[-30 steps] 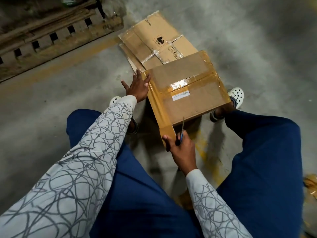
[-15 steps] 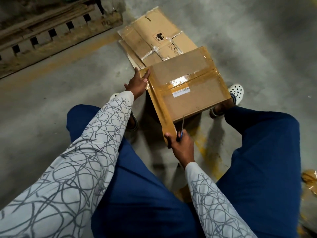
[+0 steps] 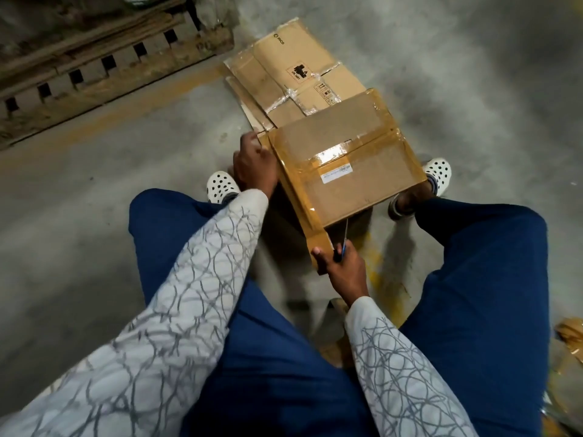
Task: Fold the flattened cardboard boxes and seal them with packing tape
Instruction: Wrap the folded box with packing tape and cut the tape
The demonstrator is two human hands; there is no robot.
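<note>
Taped brown cardboard box [image 3: 356, 181] low between the two feet, just before the flattened cardboard boxes [image 3: 293, 74] on grey concrete floor [image 3: 126, 159]. Left hand [image 3: 255, 165] reached forward, fingers curled on its far left corner. Right hand [image 3: 342, 266] close to the body, pinching the loose brown packing tape strip [image 3: 317, 241] and a thin blue-handled blade [image 3: 344, 244].

The floor [image 3: 94, 247] is grey, scuffed concrete under dim light, crossed by a worn yellow line [image 3: 126, 111]. A rough wooden pallet [image 3: 94, 64] lies at upper left, beyond the line. Crumpled brown scraps [image 3: 571, 335] sit at the right edge.
</note>
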